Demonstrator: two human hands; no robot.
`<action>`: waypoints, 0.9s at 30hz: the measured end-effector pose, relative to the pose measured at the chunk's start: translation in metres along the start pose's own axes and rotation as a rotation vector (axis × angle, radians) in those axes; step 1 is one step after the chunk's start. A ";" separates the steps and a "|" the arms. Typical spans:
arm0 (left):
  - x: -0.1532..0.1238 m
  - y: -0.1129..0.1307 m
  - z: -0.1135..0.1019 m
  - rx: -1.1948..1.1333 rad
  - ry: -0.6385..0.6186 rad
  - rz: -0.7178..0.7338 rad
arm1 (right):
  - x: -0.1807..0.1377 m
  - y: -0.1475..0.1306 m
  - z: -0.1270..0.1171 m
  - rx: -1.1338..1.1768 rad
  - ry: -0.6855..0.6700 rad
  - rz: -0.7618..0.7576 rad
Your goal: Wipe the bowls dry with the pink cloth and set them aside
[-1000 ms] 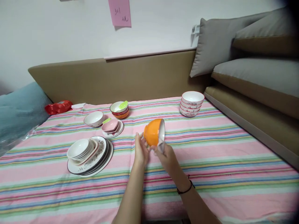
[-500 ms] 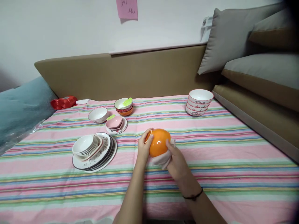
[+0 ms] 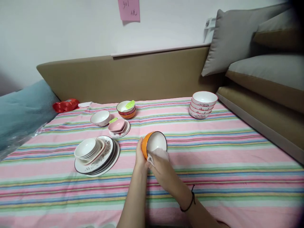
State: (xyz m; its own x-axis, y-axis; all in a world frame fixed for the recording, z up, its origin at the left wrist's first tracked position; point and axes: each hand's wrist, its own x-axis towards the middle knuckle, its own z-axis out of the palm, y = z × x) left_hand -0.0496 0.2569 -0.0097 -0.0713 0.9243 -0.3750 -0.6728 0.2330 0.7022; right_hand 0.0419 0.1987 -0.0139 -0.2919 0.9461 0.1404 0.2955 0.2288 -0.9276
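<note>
Head view, one entry: fingers [image 3: 138,148] of the left hand [image 3: 140,160] were seen curled round the outer wall of an orange bowl [image 3: 145,146], which was gripped and held tilted just above the striped tablecloth [image 3: 213,152], its white inside turned toward the camera. The right hand [image 3: 162,171] was closed on a white cloth [image 3: 158,154], which was pressed against the near rim and lower inside of the bowl; a dark band [image 3: 190,204] was noted on that wrist. The wiping of this bowl was judged to be under way and not finished, since the cloth covered only part of the inside. To the left, near the hands, a pile of plates [image 3: 104,160] topped with small white dishes was recorded; behind it, a pink dish on saucers [image 3: 117,125], a single white bowl [image 3: 100,117], and a short stack of bowls with a green spoon [image 3: 125,109]. Well apart at the far right, a stack of white patterned bowls [image 3: 203,104] was listed. Whether either group had been wiped could not be told from the surfaces. At the margins, a red packet [image 3: 65,105], a teal blanket [image 3: 21,110], a grey cushion [image 3: 228,41] and a pink note [image 3: 128,9] on the wall were entered.
</note>
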 end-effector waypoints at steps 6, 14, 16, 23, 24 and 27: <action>-0.001 0.004 -0.008 0.651 -0.182 0.513 | 0.001 -0.019 -0.013 1.168 0.224 0.348; -0.009 -0.005 0.007 0.363 -0.217 0.344 | -0.002 -0.009 -0.044 0.781 0.408 0.274; -0.009 -0.003 0.007 0.162 -0.158 0.088 | -0.004 -0.004 -0.044 0.407 0.311 0.112; -0.008 0.013 0.003 -0.190 0.078 -0.237 | -0.002 0.005 -0.026 -0.354 -0.142 -0.364; -0.008 0.013 0.003 -0.199 0.106 -0.201 | -0.002 0.003 -0.021 -0.316 -0.148 -0.307; -0.007 0.010 0.002 -0.101 0.055 -0.060 | -0.005 -0.006 -0.010 0.113 -0.103 -0.055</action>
State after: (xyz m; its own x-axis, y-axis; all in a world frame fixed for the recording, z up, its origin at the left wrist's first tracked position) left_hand -0.0538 0.2539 0.0010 -0.0670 0.8912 -0.4487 -0.7475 0.2530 0.6142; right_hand 0.0504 0.1951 -0.0059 -0.3986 0.9028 0.1615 0.1738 0.2472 -0.9532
